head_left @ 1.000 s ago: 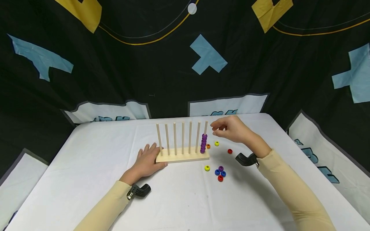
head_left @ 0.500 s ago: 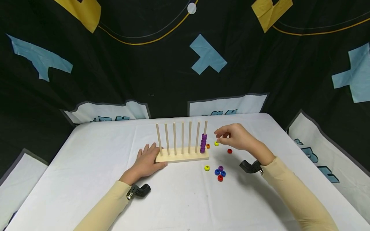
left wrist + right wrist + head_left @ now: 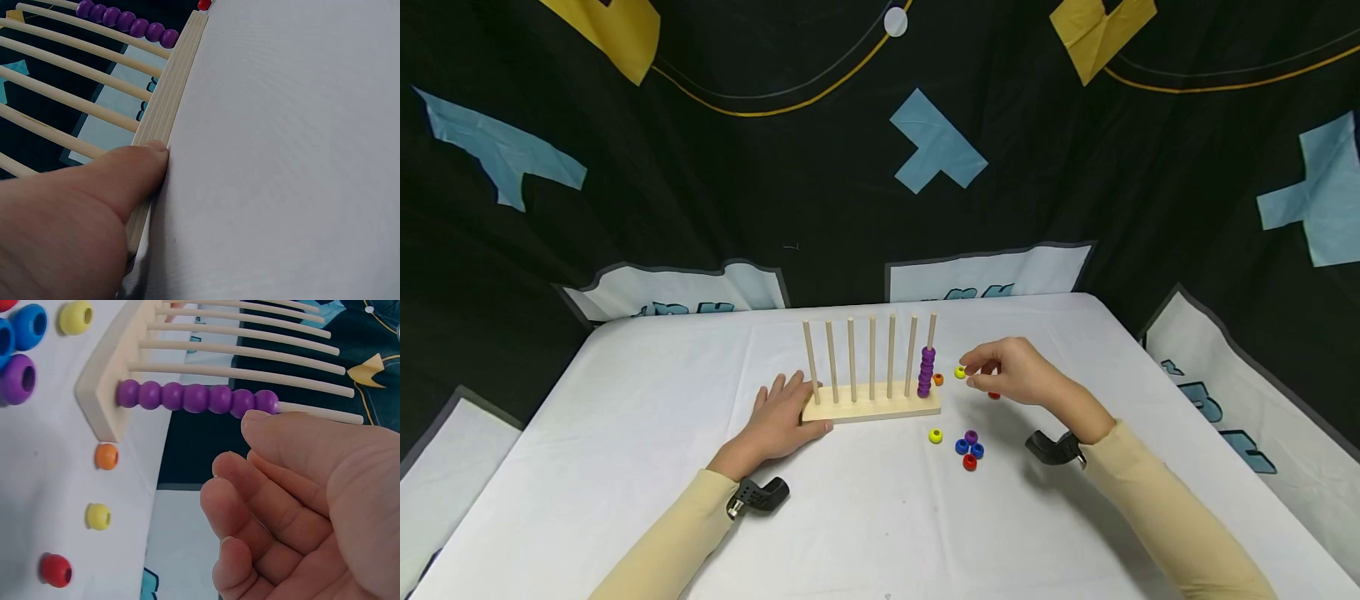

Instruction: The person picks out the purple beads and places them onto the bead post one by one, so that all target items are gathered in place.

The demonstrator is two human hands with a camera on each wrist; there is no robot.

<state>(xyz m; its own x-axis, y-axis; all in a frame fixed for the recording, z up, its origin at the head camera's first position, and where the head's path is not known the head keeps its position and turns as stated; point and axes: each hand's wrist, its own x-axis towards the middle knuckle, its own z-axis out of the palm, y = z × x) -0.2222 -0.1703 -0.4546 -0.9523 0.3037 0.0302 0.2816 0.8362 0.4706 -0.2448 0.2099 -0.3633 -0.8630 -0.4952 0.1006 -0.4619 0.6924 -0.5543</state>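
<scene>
A wooden peg rack point(image 3: 868, 408) with several upright rods stands mid-table. Purple beads point(image 3: 926, 372) are stacked on its rightmost rod; the other rods are bare. My left hand point(image 3: 777, 422) holds the rack's left end, thumb point(image 3: 140, 172) on the front edge and fingers at the back. To the right of the rack, my right hand point(image 3: 1018, 372) hovers with loosely bent fingers and nothing between them. Its fingertips overlap the area by a yellow bead point(image 3: 959, 372), and a red bead point(image 3: 994, 396) is partly hidden under it. An orange bead point(image 3: 107, 456) lies beside the base.
In front of the rack's right end, another yellow bead point(image 3: 936, 436) lies near a cluster of a purple bead point(image 3: 972, 436), blue beads point(image 3: 962, 447) and a red bead point(image 3: 970, 462). White cloth covers the table point(image 3: 865, 517); a dark curtain point(image 3: 820, 192) hangs behind.
My right hand has moved down and slightly right, away from the top of the purple stack toward the yellow and red beads. My left hand stays on the rack.
</scene>
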